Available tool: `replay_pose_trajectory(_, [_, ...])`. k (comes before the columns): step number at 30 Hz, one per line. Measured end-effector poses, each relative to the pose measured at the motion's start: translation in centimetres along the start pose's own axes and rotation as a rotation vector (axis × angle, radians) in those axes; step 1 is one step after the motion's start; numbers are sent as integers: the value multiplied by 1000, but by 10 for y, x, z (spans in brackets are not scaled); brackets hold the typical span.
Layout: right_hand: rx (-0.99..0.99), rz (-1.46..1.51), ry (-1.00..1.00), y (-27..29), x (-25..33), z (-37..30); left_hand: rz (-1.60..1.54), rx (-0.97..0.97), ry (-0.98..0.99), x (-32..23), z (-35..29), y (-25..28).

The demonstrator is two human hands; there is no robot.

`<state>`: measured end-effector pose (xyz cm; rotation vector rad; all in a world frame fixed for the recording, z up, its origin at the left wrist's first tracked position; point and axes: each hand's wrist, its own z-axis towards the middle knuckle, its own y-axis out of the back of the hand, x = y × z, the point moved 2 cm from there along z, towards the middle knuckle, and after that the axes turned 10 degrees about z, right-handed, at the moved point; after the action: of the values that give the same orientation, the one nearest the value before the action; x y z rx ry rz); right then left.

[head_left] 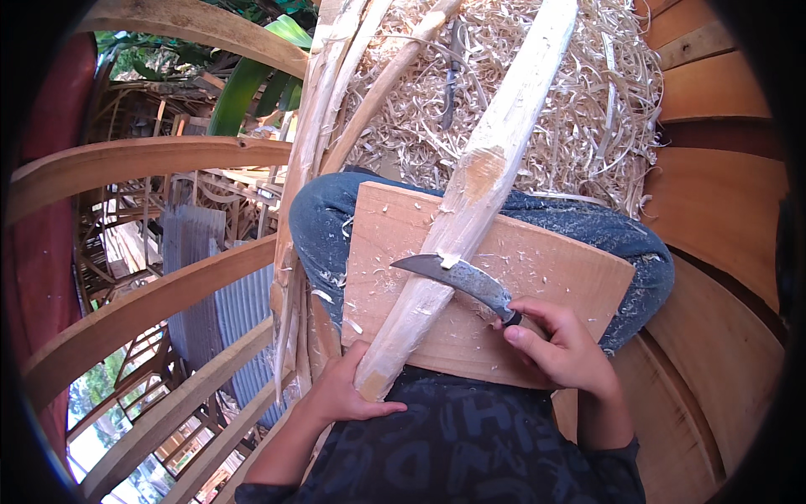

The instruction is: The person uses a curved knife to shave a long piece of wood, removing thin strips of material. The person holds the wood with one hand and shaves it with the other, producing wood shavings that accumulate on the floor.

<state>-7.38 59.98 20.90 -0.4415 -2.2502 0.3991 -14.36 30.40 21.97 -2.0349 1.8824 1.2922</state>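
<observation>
A long, pale, rough-hewn wooden pole [512, 113] slants from my waist up toward the far right. My left hand [348, 388] is wrapped round its near end; some of the fingers are hidden behind the wood. In my right hand [558, 344] is the handle of a curved knife [466, 275]. Its blade lies across the pole, the tip pointing left, with a small curl of wood at its edge. Beneath the pole, a flat wooden board [537, 277] rests over my crossed legs, sprinkled with small chips.
A thick heap of wood shavings [579, 126] covers the floor beyond my legs, with a second dark blade [452, 80] lying on it. Long wooden strips [323, 92] stand at the left beside slatted railing [151, 164]. Wooden planks [714, 202] curve along the right.
</observation>
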Motion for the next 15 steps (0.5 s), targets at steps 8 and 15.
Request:
replay_pose_trajectory(8, [-190, -369, 350, -15, -20, 0, 39, -54, -14, 3, -1, -1])
replay_pose_trajectory(15, [-233, -407, 396, -15, -26, 1, -36, -49, -25, 5, -4, -6])
